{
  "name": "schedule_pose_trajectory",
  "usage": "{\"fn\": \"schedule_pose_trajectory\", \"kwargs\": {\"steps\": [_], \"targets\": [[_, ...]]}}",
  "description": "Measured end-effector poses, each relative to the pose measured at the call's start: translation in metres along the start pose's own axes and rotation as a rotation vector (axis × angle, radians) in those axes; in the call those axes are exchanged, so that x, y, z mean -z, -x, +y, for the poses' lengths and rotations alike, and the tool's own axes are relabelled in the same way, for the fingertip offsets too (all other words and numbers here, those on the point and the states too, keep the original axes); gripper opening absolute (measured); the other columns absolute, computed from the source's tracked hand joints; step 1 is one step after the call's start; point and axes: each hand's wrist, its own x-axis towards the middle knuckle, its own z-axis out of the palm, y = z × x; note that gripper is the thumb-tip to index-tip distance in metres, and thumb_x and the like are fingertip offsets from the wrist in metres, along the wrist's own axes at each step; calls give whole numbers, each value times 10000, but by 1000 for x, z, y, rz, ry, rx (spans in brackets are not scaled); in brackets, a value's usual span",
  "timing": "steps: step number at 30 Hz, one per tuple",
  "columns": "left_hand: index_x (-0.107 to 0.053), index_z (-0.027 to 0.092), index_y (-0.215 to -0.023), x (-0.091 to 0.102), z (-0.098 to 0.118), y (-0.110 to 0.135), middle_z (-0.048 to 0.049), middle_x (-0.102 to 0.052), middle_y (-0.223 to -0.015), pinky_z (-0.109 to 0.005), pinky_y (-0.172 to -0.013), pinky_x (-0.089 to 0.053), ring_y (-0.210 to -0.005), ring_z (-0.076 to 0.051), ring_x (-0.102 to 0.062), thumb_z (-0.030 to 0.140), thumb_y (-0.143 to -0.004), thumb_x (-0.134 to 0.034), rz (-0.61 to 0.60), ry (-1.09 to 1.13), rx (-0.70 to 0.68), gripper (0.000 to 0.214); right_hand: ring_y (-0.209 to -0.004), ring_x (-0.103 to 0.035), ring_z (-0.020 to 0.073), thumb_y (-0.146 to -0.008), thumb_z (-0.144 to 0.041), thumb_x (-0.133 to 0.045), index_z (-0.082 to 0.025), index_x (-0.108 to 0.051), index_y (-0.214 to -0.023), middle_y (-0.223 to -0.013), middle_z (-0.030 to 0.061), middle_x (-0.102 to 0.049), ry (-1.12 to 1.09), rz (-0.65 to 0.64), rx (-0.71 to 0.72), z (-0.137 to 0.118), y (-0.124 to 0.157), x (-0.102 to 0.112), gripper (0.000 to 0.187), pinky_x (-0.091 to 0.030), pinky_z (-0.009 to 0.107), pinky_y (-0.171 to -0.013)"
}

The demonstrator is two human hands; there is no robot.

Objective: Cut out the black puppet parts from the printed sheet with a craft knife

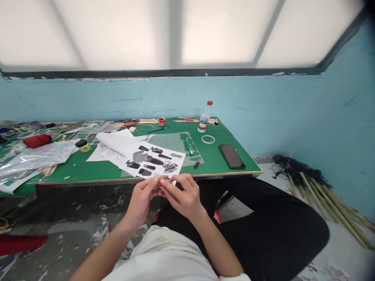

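My left hand (146, 195) and my right hand (184, 195) meet at the table's front edge, fingertips pinched together. Between them is something small and pale that I cannot make out. Just beyond the fingers lies a white sheet printed with black and grey shapes (155, 159), with a cut-out hole at its upper right. Under its right side rests a translucent sheet (170, 138) with dark green patches showing. On that sheet lies a green cutter knife (189, 147). A small dark cut piece (197, 163) sits right of the printed sheet.
A water bottle (204, 117), a tape roll (208, 139) and a phone (231, 156) stand or lie at the right. Paint jars (83, 146), a red pouch (37, 141) and plastic bags (38, 156) crowd the left. Bamboo sticks (336, 203) lie on the floor.
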Motion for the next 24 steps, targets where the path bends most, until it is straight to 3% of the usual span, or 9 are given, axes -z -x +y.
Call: {"fn": "schedule_pose_trajectory", "kwargs": {"steps": [6,15,19,24], "targets": [[-668,157,-1201,-2,2,2,-76,-702,-1158,-395,-844,-619,-976,-201,-704,441,-1008,-675,-68,35,-28,343,-842,-661,180,-926,-99,-736,-289,-761,-1184,-957,56,-714,-163,59,-131,1,-2,-1,322,-582,318,-709],[-665,154,-1174,2,3,-1,-55,-696,-1079,-307,-712,-597,-844,-155,-678,434,-1013,-670,-53,18,-112,324,-842,-656,177,-958,-172,-741,-265,-791,-1118,-930,48,-731,-282,41,-263,5,-3,0,192,-576,328,-728],[-665,161,-1220,-9,-4,-3,-71,-699,-1151,-372,-819,-611,-938,-188,-694,456,-1016,-660,8,39,-120,358,-782,-608,165,-973,-217,-733,-286,-810,-1157,-902,52,-695,-232,26,-271,2,7,-13,211,-534,297,-641],[-660,164,-1227,-9,-9,-27,-93,-682,-1241,-446,-932,-594,-1077,-230,-686,488,-1017,-644,107,174,-109,386,-771,-634,169,-980,-318,-719,-291,-802,-1173,-839,29,-705,-163,-84,-284,7,11,-11,212,-564,332,-730]]}}
